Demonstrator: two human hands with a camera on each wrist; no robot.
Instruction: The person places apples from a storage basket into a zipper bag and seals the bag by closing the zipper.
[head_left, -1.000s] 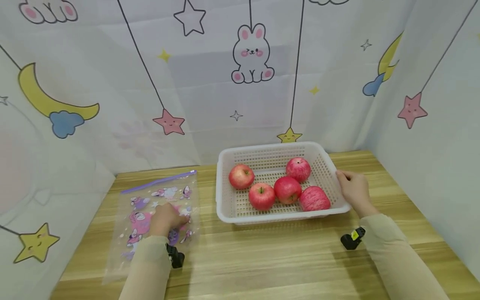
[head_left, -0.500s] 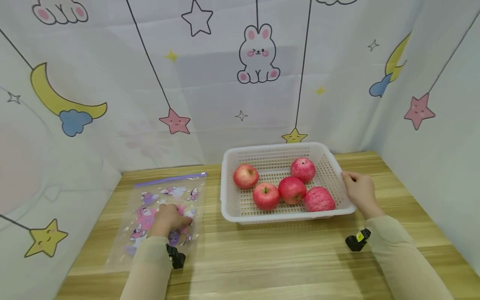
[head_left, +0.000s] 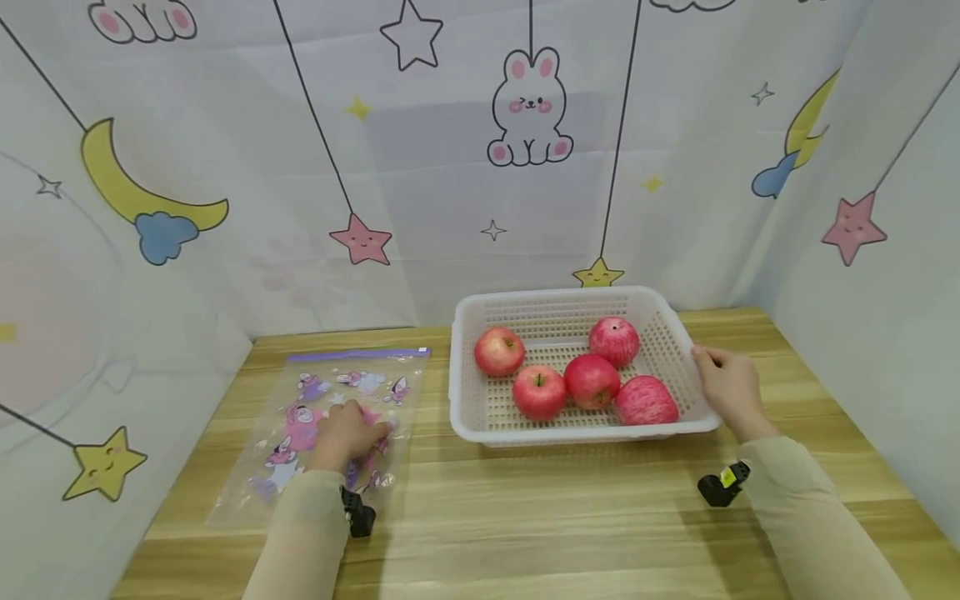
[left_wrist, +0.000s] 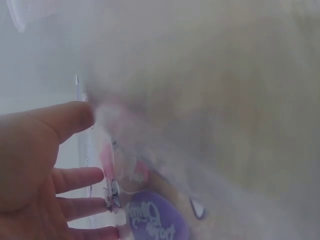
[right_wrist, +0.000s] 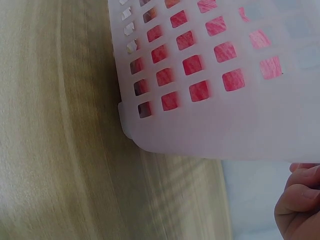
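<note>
A clear zip bag (head_left: 300, 387) with pink and purple cartoon prints and a purple zip strip (head_left: 360, 354) lies flat on the table's left side. My left hand (head_left: 348, 433) rests on its middle; in the left wrist view its fingers (left_wrist: 82, 206) are fairly straight, with the tips at the film. To the right stands a white plastic basket (head_left: 461, 417) with perforated walls, holding several red apples (head_left: 540, 392). My right hand (head_left: 727, 383) grips the basket's right rim between thumb and fingers. In the right wrist view, curled fingers (right_wrist: 300, 192) show at the rim.
The wood-grain table (head_left: 540, 517) runs up to a white curtain (head_left: 427, 183) with a rabbit, stars and moons printed on it. Curtain also stands along the left and right sides. A small black camera (head_left: 360, 512) sits on each wrist.
The zip bag has turned slightly and slid away from me under my left hand, its zip strip now nearly level. My right hand keeps its grip on the basket. The head view has shifted left.
</note>
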